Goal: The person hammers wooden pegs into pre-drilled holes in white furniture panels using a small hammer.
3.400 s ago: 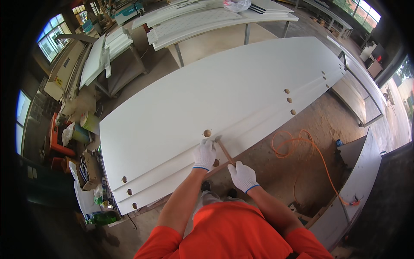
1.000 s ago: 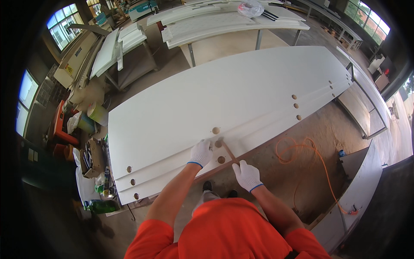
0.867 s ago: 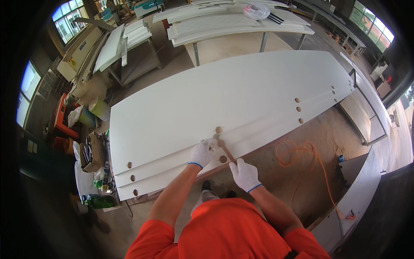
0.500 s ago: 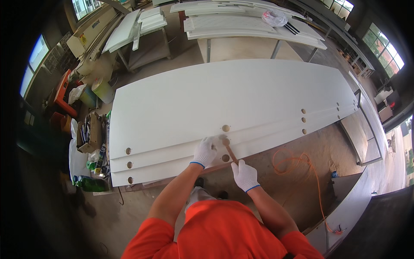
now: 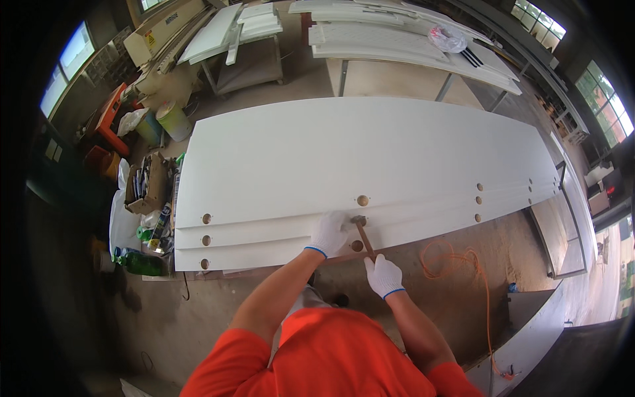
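Observation:
Several long white panels (image 5: 370,152) lie stacked and stepped in front of me, each with round holes near the ends and middle. My left hand (image 5: 329,233), in a white glove, rests flat on the panels just left of the middle holes (image 5: 362,200). My right hand (image 5: 383,275), also gloved, grips the wooden handle of a small hammer (image 5: 362,233). The hammer's head sits on the panel next to the left hand, between two middle holes.
A box of tools and bottles (image 5: 147,192) stands on the floor at the panels' left end. An orange cable (image 5: 463,264) coils on the concrete floor to my right. Tables with more white boards (image 5: 397,46) stand behind. A white panel (image 5: 529,337) leans at lower right.
My view has shifted so the panels sit more centred. The hammer head has come down onto the panel beside my left hand; both hands stay near the middle holes.

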Tool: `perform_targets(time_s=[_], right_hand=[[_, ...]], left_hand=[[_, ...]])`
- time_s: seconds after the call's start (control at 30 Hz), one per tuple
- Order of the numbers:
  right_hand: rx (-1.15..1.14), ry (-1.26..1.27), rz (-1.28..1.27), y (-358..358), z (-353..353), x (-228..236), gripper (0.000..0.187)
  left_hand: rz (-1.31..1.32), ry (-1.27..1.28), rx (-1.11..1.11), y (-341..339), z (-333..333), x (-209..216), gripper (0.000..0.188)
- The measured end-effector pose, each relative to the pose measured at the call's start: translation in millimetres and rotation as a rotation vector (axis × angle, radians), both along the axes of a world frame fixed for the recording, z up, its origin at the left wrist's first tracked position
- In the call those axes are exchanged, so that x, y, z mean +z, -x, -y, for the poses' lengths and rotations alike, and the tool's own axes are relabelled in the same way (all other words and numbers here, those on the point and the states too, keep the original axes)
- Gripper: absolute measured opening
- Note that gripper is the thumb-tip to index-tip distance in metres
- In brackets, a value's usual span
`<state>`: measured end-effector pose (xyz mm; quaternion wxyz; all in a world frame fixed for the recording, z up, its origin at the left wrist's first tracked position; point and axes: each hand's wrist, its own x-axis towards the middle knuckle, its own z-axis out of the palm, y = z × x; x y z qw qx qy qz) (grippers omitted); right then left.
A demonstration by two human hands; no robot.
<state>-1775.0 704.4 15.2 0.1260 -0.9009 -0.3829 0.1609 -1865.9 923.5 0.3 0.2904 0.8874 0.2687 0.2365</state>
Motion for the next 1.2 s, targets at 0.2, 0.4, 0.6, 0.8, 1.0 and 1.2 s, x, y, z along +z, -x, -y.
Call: perform_targets(time_s=[0.2,0.4,0.6,0.8,1.0,1.2], right_hand=[[-0.155,-0.289,-0.081,-5.2,14.1,-12.5,0.048],[-0.384,-0.598,-0.6,34.8,-21.0,17.5,0.029],[-0.459,-0.653,-0.701,91.6,-62.4,36.6,0.029],[-0.451,-0.69,-0.682,143.4,-122.5,20.7,0.027],[-0.405,-0.69,-0.597,193.3,-154.3,80.9,0.02],[-0.52,0.031,-0.457,228.7,-128.3,134.4,0.059]], left_hand=[[-0.386,-0.099,-0.149,-17.5,32.9,17.4,0.039],[-0.311,0.082,-0.307,45.3,25.9,64.8,0.028],[0.332,0.113,0.308,251.6,-110.3,100.0,0.013],[-0.074,-0.229,0.971,407.4,-364.9,34.4,0.012],[-0.591,0.143,0.841,434.6,-485.5,-53.9,0.02],[-0.734,0.229,1.017,419.2,-504.9,-59.9,0.019]])
